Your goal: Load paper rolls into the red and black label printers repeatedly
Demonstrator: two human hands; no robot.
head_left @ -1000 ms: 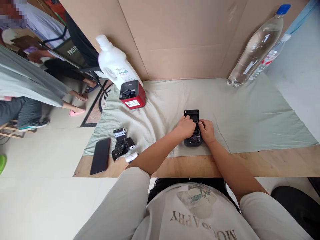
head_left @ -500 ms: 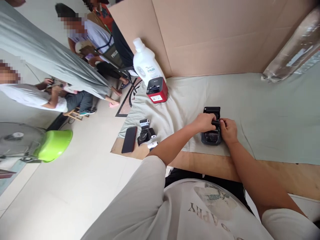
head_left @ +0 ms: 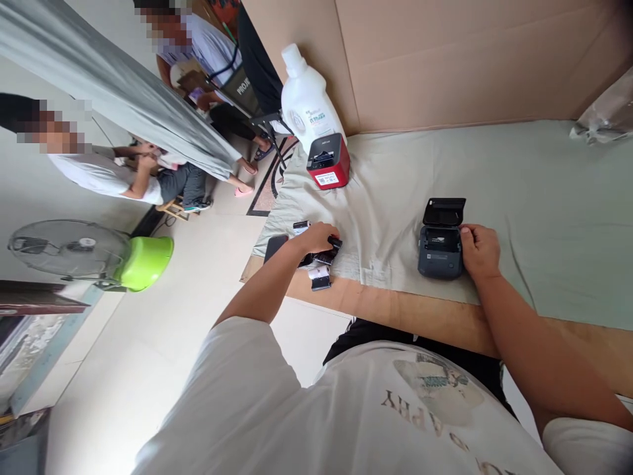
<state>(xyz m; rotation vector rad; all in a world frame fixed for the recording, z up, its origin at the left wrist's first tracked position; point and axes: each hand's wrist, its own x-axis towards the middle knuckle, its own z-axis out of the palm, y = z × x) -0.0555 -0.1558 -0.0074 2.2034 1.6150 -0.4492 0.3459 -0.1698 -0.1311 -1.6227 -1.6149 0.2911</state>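
My left hand (head_left: 316, 237) is closed on a small black roll (head_left: 335, 242), low over a few other rolls on the cloth. Just below it lies a dark shiny strip (head_left: 324, 256). Nearer the table edge is a white-ended roll (head_left: 319, 272) with a loose dark flap, and another roll (head_left: 301, 226) shows behind my wrist. Further right stands a dark portable label printer (head_left: 441, 256), its lid (head_left: 444, 211) raised and no roll visible in its bay. My right hand (head_left: 479, 251) grips the printer's right side, thumb at the edge; its other fingers are partly hidden.
A phone (head_left: 275, 247) lies partly under my left forearm. Behind stand a red and black printer (head_left: 330, 161) and a white jug (head_left: 311, 99), beside a cardboard wall (head_left: 445, 66). Two people sit at the left, near a fan (head_left: 64, 245) and a green basin (head_left: 148, 262).
My left hand has left the label printer with the black roll and moved left to the other rolls. My right hand stays at the printer. The view has shifted.
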